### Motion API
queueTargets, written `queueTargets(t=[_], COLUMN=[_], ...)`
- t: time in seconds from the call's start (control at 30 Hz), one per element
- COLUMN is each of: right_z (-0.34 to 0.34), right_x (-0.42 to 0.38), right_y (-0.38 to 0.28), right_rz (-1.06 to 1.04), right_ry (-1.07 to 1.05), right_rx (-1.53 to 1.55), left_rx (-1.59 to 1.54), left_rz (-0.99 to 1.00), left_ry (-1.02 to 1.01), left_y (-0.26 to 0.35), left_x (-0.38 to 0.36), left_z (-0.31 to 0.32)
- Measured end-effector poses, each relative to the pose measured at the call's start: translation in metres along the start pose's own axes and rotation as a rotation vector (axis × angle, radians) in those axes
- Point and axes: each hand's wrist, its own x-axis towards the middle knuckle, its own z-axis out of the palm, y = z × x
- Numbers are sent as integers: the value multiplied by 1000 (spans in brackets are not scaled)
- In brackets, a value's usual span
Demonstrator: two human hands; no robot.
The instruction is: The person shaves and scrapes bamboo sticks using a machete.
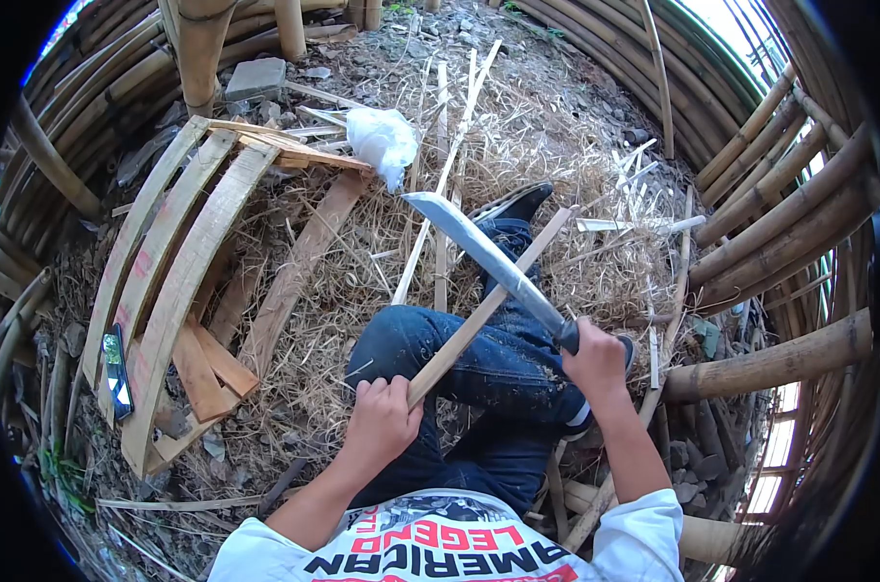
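My right hand (595,361) is closed round the dark handle of a long machete (498,260), whose broad blade points up and to the left. In my left hand (384,415) is the lower end of a flat wooden strip (459,338), which slants up to the right over my bent leg. The blade crosses the strip near its middle; whether the two touch, I cannot tell. My fingers wrap round both things. Dark jeans (401,341) with bits of debris on them lie beneath the strip.
A wooden slatted pallet (183,254) with a phone (117,371) on it is at the left. Beyond my knee are a white plastic bag (382,141), thin strips (443,194) and dry shavings (333,301). Bamboo poles (769,359) stand at the right.
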Motion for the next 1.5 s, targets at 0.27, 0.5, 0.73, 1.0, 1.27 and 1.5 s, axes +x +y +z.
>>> queueTargets(t=[0.27,0.5,0.73,1.0,1.27,1.5], right_z=[2,9,5,12,22,15], right_x=[-23,3,-25,20,-21,15], right_y=[-22,13,-15,33,-2,24], right_rz=[-290,29,-222,128,-191,17], right_ry=[-6,14,-38,54,-27,44], right_rx=[53,15,117,42,231,74], left_rx=[-19,-8,-26,12,12,6], left_rz=[-11,6,-6,37,8,16], left_ry=[-37,-13,-29,-1,-17,-5], left_y=[-6,-3,-5,-3,-7,-6], left_x=[-6,-2,-4,-2,-4,-4], left_z=[0,2,3,2,7,6])
